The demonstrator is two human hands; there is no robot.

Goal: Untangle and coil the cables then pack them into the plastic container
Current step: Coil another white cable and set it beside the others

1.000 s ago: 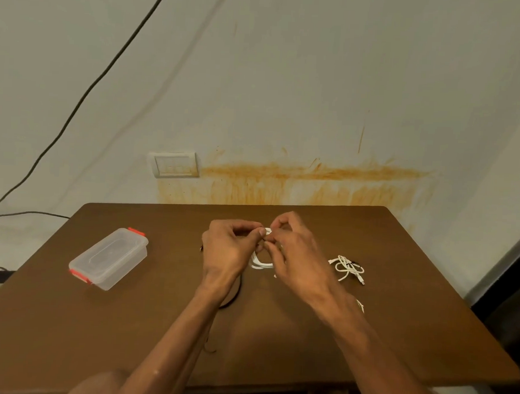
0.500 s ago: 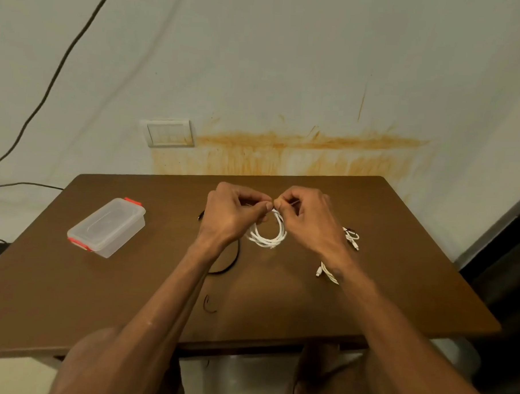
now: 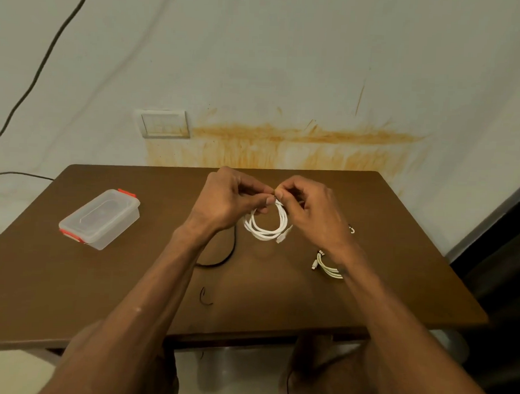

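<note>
Pale plaster wall [image 3: 288, 64], streaked with an orange stain [image 3: 299, 145] and carrying a switch plate [image 3: 163, 123], fills the upper half of my head view, with a dark wire [image 3: 44, 59] running down its left side. Below it a brown wooden table [image 3: 114, 294] spans the picture. On its left part I see the plastic container [image 3: 100, 218], clear with red clips, lid on, lying flat and well apart from everything else.

Both forearms reach in from the bottom edge and meet over the far middle of the table. My left hand [image 3: 225, 202] and right hand [image 3: 311, 212] are curled nearly closed, thumbs and forefingers pinched together at the top of a white cable coil [image 3: 266, 230], fingertips of the two hands almost touching. The coil hangs from that pinch as a round loop of several turns, its lower arc close to the tabletop; I cannot tell whether it touches.

A black cable [image 3: 226, 255] curves on the table beneath the left wrist. A second white cable bundle [image 3: 327, 266] lies just beside the right forearm, partly hidden by it. A small black wire scrap [image 3: 204, 297] sits nearer the front edge, between the arms.
</note>
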